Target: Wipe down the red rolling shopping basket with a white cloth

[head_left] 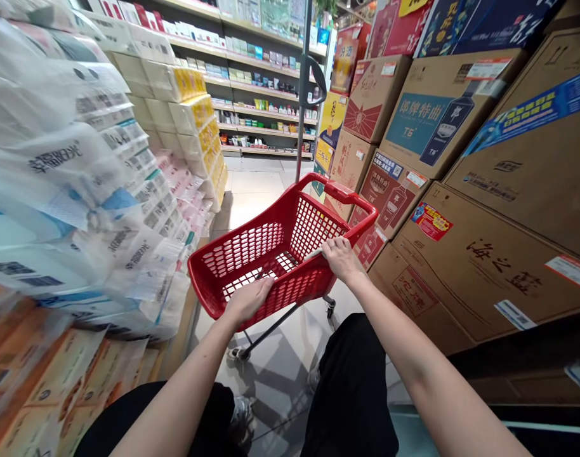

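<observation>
A red plastic shopping cart (242, 244) stands sideways in front of me, its latticed basket showing a bare floor. My left hand (250, 298) is closed over the near side rim, toward the narrower left end. Farther right along that same rim, my right hand (340, 257) grips with its fingers curled over the edge. A short pale strip lies beside its fingertips; I cannot make out what it is. The cart's push handle (340, 192) is at the upper right, and neither hand touches it. Dark legs with casters (243, 353) carry the basket.
Stacked tissue packs (123, 184) line the left side, with orange and cream packs (75, 368) low down. Cardboard cartons (466, 254) rise close on the right. A grey pole (301, 127) stands beyond the cart. Shelves of small goods (266, 82) close off the back.
</observation>
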{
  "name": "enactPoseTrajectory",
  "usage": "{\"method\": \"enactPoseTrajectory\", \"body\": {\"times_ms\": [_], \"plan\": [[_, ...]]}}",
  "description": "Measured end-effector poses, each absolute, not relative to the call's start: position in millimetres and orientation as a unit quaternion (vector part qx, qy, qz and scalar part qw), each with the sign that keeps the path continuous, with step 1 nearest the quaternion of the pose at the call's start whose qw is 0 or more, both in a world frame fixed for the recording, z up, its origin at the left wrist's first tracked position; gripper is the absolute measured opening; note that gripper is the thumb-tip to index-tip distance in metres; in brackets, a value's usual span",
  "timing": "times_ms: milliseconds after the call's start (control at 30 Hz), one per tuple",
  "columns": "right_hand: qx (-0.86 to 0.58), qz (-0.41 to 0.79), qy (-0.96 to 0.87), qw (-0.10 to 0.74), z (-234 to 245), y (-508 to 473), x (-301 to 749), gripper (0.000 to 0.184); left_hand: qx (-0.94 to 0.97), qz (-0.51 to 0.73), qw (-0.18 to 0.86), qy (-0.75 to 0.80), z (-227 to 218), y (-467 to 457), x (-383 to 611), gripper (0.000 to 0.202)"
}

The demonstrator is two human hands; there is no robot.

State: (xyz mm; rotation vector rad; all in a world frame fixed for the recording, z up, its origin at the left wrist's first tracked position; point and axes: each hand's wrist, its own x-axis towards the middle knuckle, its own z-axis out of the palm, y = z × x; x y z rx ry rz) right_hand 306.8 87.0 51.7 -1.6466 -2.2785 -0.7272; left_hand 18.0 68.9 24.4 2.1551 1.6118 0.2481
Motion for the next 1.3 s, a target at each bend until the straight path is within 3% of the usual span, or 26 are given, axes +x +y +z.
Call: {"method": "enactPoseTrajectory", "body": {"times_ms": [167, 433, 633, 833, 967, 1300], "plan": [[-0.615, -0.220, -0.747, 0.122, 45.1, 90.7, 285.4, 0.024, 0.767, 0.085, 0.218, 0.598, 22.1, 70.3, 21.1, 0.076], [-0.570, -0.140, -0.794, 0.156, 28.1, 67.0, 231.3, 0.020, 0.765, 0.089, 0.234, 0.593, 16.2, 74.3, 14.4, 0.073], [-0.461, -0.083, -0.876, 0.116, 45.3, 71.0, 268.4, 0.053, 0.781, 0.122, 0.239, 0.564, 22.1, 73.8, 14.4, 0.069], [-0.454, -0.128, -0.873, 0.123, 49.7, 74.7, 284.2, 0.036, 0.817, 0.042, 0.172, 0.549, 21.2, 70.2, -19.6, 0.064], [-0.453, -0.113, -0.874, 0.136, 50.0, 80.9, 273.2, 0.025, 0.783, -0.037, 0.110, 0.611, 6.4, 67.4, -44.7, 0.074], [-0.468, -0.070, -0.866, 0.160, 22.1, 68.0, 210.4, 0.029, 0.776, -0.047, 0.097, 0.621, 0.4, 67.3, -42.4, 0.083]]}}
